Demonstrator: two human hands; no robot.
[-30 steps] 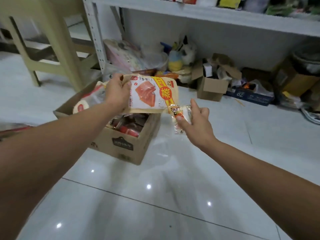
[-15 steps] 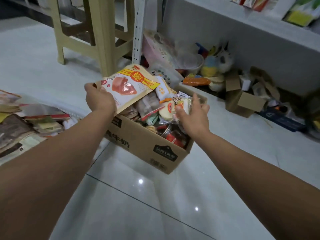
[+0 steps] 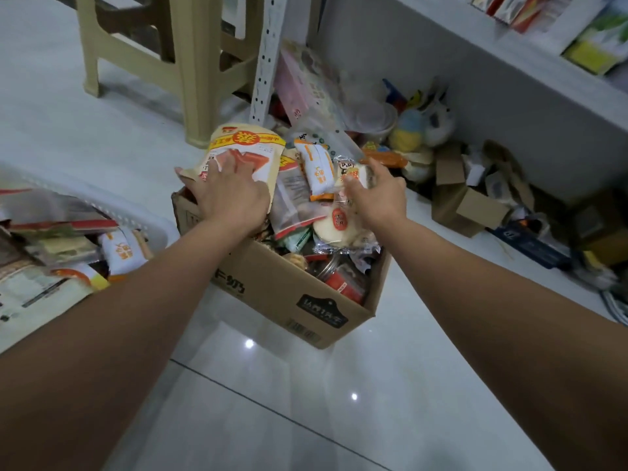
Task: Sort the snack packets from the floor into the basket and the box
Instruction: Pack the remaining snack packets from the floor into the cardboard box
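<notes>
Your hands reach over the packed brown cardboard box (image 3: 272,294) on the white tile floor.

Your left hand (image 3: 229,195) lies flat, fingers spread, on the large cream-and-orange snack pouch (image 3: 243,147) atop the box; your right hand (image 3: 377,195) pinches a small clear-wrapped snack packet (image 3: 353,173) above it.

I see a dim, cool-toned scene. Small bright glints of overhead light sit on the glossy floor tiles (image 3: 306,385). The shelf (image 3: 509,42) bows with wide-angle distortion toward the edges. Forearms close to the lens look soft, and fine print is smeared.
</notes>
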